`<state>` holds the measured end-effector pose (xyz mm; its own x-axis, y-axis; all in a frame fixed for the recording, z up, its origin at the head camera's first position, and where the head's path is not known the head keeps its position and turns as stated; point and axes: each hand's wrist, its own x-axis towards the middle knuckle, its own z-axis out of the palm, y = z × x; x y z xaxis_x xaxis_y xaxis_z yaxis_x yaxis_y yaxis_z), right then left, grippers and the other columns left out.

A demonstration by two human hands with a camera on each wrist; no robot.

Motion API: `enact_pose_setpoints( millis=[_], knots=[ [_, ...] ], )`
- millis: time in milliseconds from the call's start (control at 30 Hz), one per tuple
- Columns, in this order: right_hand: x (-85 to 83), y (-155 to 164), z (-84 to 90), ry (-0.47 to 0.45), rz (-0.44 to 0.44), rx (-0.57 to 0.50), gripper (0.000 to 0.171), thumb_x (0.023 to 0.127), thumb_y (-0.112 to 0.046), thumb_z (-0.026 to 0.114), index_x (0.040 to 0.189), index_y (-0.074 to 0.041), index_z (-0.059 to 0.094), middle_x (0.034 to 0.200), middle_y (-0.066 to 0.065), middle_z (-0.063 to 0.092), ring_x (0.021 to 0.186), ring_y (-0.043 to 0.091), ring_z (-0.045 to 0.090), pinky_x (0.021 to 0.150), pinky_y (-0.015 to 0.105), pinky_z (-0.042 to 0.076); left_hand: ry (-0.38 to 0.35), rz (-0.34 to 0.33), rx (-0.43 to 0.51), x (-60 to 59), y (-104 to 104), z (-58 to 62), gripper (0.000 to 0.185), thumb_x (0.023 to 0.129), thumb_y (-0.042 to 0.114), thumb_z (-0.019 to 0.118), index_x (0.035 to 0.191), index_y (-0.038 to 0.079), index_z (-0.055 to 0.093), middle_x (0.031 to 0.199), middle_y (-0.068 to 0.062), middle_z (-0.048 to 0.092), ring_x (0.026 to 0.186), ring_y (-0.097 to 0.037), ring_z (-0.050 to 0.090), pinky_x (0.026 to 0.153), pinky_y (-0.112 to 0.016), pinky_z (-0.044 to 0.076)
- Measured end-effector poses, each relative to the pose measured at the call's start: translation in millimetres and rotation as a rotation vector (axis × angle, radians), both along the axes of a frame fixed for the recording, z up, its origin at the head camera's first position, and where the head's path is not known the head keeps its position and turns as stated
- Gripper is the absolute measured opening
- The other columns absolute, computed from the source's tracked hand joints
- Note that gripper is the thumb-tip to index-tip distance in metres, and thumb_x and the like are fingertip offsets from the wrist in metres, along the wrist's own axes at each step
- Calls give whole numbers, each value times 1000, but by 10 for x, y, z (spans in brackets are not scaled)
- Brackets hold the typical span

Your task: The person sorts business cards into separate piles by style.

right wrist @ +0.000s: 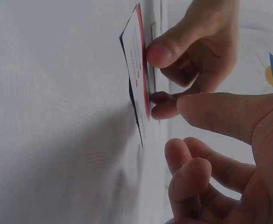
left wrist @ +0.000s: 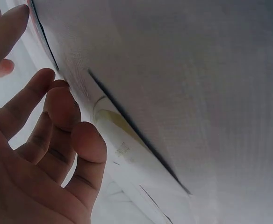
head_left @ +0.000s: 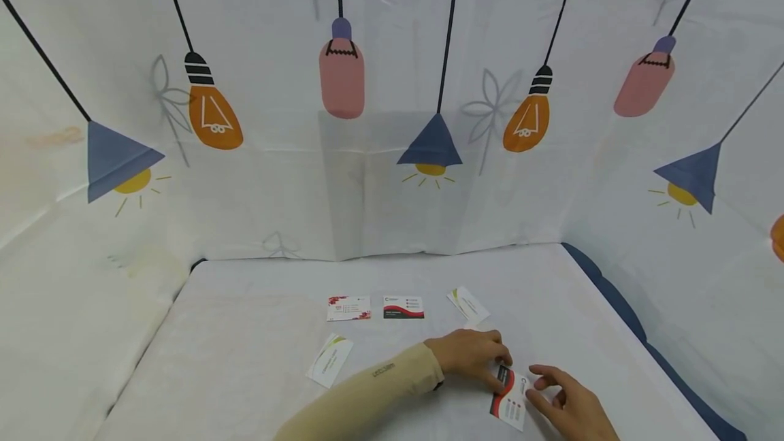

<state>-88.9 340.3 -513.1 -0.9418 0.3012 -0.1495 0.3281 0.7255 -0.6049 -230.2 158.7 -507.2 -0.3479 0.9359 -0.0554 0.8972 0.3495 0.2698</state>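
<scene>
In the head view my left hand [head_left: 468, 352], coming from a beige sleeve, holds a white business card [head_left: 511, 400] with a red and black wave by its left edge, thumb and fingertips at the edge. The right wrist view shows that card [right wrist: 137, 65] at a slant close over the white table, with the left thumb against its red side. My right hand [head_left: 569, 403] is just right of the card, its fingers loosely bent and nothing held. A white card with a green curve [left wrist: 122, 135] lies beyond the left fingertips in the left wrist view.
On the white tabletop [head_left: 245, 332] lie a red floral card [head_left: 349, 308], another red and black card [head_left: 404, 307], a green-marked card [head_left: 468, 303] at the upper right and one [head_left: 331, 359] beside the left forearm. A sheet printed with lamps [head_left: 392, 189] hangs behind.
</scene>
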Motion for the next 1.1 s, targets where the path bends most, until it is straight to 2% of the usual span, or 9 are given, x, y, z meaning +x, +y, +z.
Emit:
enact_pose_setpoints(
  millis=[267, 567, 800, 1100],
  knots=[
    [-21, -4, 14, 8, -3, 1, 56, 83, -37, 83, 127, -7, 65, 93, -2, 67, 64, 16, 52, 58, 25, 46, -11, 19, -56, 40, 83, 9, 44, 85, 53, 78, 124, 35, 68, 101, 19, 52, 80, 5, 49, 68, -12, 37],
    [-22, 4, -6, 7, -7, 5, 57, 83, -38, 82, 128, -7, 65, 94, -2, 67, 65, 16, 52, 58, 25, 45, -33, 32, -75, 44, 105, 3, 37, 86, 50, 78, 118, 34, 68, 96, 19, 50, 79, 5, 48, 69, -12, 37],
    [-33, -10, -14, 2, -14, -7, 56, 83, -35, 83, 128, -7, 65, 93, -2, 67, 64, 16, 52, 58, 25, 45, -91, 100, -116, 61, 135, 37, 33, 85, 50, 79, 110, 34, 67, 97, 18, 50, 77, 1, 50, 68, -15, 39],
    [-33, -19, -25, -16, -9, -14, 58, 82, -38, 83, 128, -7, 65, 93, -3, 66, 65, 16, 52, 58, 25, 45, -88, 169, -171, 61, 149, 30, 35, 81, 54, 81, 102, 32, 63, 95, 16, 50, 75, -3, 50, 67, -20, 41]
  ],
)
